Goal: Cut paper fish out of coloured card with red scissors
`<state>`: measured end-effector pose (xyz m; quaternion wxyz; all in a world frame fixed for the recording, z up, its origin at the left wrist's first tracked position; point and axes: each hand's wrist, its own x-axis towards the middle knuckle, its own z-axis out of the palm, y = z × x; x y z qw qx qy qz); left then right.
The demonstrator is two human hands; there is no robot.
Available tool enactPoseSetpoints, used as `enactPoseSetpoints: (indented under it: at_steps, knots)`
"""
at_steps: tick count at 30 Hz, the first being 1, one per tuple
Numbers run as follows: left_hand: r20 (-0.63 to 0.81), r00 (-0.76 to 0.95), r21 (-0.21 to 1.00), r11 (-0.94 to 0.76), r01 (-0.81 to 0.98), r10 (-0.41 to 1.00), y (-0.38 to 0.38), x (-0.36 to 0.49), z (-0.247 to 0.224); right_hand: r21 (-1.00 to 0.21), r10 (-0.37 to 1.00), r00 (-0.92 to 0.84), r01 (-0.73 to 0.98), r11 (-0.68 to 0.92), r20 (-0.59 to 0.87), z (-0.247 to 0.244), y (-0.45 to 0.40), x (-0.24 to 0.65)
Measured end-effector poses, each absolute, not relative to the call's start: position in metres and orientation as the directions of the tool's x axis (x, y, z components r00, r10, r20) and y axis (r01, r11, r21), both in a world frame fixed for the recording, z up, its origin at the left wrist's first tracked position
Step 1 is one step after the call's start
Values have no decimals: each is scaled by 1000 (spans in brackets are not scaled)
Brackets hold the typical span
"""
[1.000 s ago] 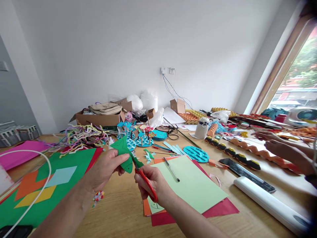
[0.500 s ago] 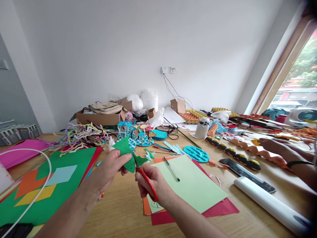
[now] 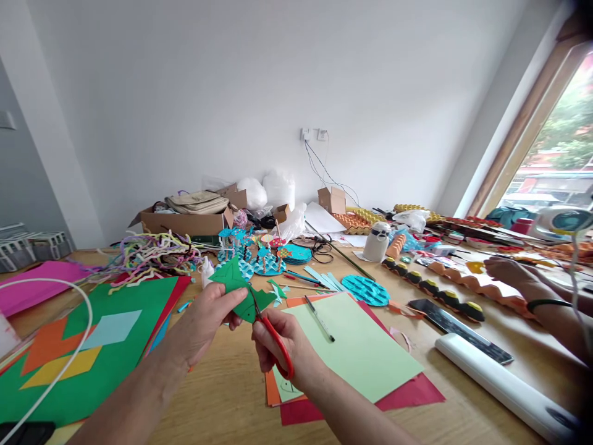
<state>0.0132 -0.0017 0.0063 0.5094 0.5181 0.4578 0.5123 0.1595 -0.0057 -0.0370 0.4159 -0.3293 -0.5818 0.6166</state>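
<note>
Pinched between the thumb and fingers of my left hand (image 3: 217,309) is a piece of green paper (image 3: 230,275) with dark drawn lines. My right hand (image 3: 282,343) grips red-handled scissors (image 3: 283,355), whose blades lie on the paper's right part, where a flap sticks out to the right. Below and right of my hands, pale green sheets (image 3: 365,352) rest on orange and dark red paper, with a pen (image 3: 319,318) on top. Small green scraps (image 3: 277,290) lie just beyond the scissors.
Green sheets (image 3: 115,346) with coloured pieces lie left, near pipe cleaners (image 3: 157,253). Blue paper models (image 3: 269,256) stand behind my hands. At right are a phone (image 3: 458,330), a white device (image 3: 504,386) and another person's hand (image 3: 514,275).
The view has shifted slightly. The green flap beside the scissors reaches a little farther right. Both hands keep their hold, and the other person's hand has changed position slightly.
</note>
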Motion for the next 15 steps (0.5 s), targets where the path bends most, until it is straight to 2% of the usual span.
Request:
enactPoseSetpoints:
  at_steps: [7,15]
  knots:
    - [84,72,995,-79,-62,994,-1,17,7,-981,885,-451,-189,36,119,-41,-5,159]
    - [70,25,996,-68,-55,997,-2,19,6,-984,888,-445,-174,42,117,-40,-5,160]
